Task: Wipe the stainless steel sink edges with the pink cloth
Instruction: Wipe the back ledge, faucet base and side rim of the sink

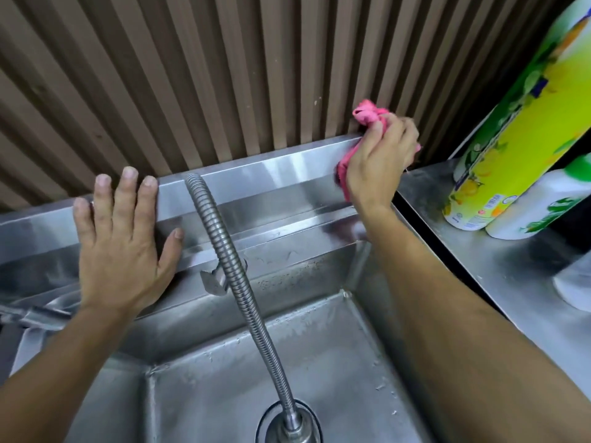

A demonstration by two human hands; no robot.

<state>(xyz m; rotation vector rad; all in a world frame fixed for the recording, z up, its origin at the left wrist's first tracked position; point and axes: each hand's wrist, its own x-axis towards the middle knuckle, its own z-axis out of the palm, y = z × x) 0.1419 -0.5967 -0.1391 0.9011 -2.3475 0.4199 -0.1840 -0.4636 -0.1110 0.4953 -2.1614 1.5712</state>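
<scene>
While the left hand [120, 247] lies flat with straight, spread fingers against the back ledge of the stainless steel sink [265, 174], the right hand [379, 161] clenches the pink cloth [367, 115] at the far right end of that same ledge. The cloth is bunched under the palm and curled fingers: one crumpled wad sticks up past the fingertips, touching the ribbed brown wall [192, 75], and another fold hangs out below the thumb side, pressed onto the steel upstand. A corrugated metal faucet hose [236, 270] arcs down between the two arms into the wet basin. On the steel counter [499, 266] to the right stand two wrapped paper towel rolls [511, 148], just beside each other.
</scene>
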